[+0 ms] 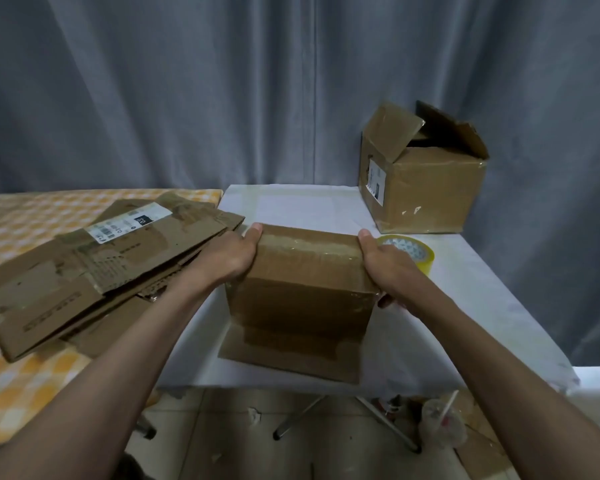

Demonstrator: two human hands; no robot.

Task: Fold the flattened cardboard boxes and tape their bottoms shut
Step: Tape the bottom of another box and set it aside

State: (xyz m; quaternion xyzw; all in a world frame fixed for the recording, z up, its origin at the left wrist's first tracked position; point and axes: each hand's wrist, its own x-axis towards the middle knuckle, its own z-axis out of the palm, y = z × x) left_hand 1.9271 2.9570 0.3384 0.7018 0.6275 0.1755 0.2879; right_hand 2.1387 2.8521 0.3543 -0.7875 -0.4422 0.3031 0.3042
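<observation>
A small brown cardboard box (pixel 302 299) stands on the white table (pixel 465 306), with shiny tape across its top face and one flap lying flat toward me. My left hand (pixel 231 256) grips its left upper edge, thumb on top. My right hand (pixel 383 268) grips its right upper edge, fingers curled around the side. A yellow-edged roll of clear tape (pixel 409 251) lies just behind my right hand. A pile of flattened cardboard boxes (pixel 94 268) rests to the left on a yellow checked cloth (pixel 11 216).
A larger folded box (pixel 423 181) with its top flaps open stands at the table's far right corner. Grey curtains hang behind. Below the table are metal legs (pixel 298 417), a plastic cup with a straw (pixel 442 424) and scraps on the tiled floor.
</observation>
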